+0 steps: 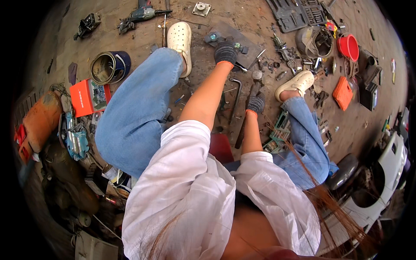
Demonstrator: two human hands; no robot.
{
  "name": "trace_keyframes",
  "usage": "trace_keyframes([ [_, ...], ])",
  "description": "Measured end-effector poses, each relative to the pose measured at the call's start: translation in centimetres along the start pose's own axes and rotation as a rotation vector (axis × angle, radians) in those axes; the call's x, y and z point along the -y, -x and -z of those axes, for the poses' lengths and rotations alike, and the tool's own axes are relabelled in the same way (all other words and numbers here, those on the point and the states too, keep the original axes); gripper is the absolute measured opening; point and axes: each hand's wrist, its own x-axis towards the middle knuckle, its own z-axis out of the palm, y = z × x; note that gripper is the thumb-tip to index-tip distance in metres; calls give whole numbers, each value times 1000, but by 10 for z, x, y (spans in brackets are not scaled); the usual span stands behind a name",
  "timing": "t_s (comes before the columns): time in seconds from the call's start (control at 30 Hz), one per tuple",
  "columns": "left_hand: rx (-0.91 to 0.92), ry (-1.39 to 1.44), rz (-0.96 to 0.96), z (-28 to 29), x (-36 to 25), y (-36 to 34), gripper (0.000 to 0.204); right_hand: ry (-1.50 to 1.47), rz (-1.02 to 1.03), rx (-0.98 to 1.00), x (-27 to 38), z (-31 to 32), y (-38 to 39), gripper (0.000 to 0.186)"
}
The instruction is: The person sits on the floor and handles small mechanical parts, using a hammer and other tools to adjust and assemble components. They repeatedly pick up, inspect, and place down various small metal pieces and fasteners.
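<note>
My left hand [225, 52], in a dark knit glove with an orange cuff, is over a flat dark metal plate [247, 42] on the ground. Its fingers look curled around something hidden under the glove. Beside them lies a small dark metal part with a teal centre [213, 37]. In a matching glove, my right hand [255, 103] grips a hammer [257, 76] by its handle, the head pointing away from me. A bent metal bar [236, 99] lies between my two arms, and a thin rod-like tool [240, 66] rests at the plate's near edge.
A power drill [143, 15] and an open black tool case [294, 15] lie at the far side. Around my shoes are a dark blue bucket [110, 68], a red bowl [348, 47], an orange-red box [84, 97], an orange pouch [342, 93] and scattered metal parts.
</note>
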Motion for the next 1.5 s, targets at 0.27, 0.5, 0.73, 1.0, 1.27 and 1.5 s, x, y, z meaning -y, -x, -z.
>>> trace_keyframes([
  [0.27, 136, 411, 36, 17, -10, 20, 39, -69, 371, -341, 14, 14, 4, 48],
  [0.5, 314, 880, -89, 110, -72, 100, 39, -1028, 590, 290, 80, 97, 23, 22],
  [0.73, 527, 1117, -208, 187, -108, 153, 43, -1429, 471, 377, 75, 170, 79, 26],
  [1.0, 650, 1249, 21, 231, -122, 184, 40, -1592, 397, 640, 57, 200, 122, 24],
  [1.27, 334, 1031, -317, 226, -112, 200, 35, -1570, 381, 694, 52, 208, 136, 23],
  [1.5, -150, 768, -710, 231, -111, 196, 24, -1299, 512, 647, 51, 232, 157, 25],
])
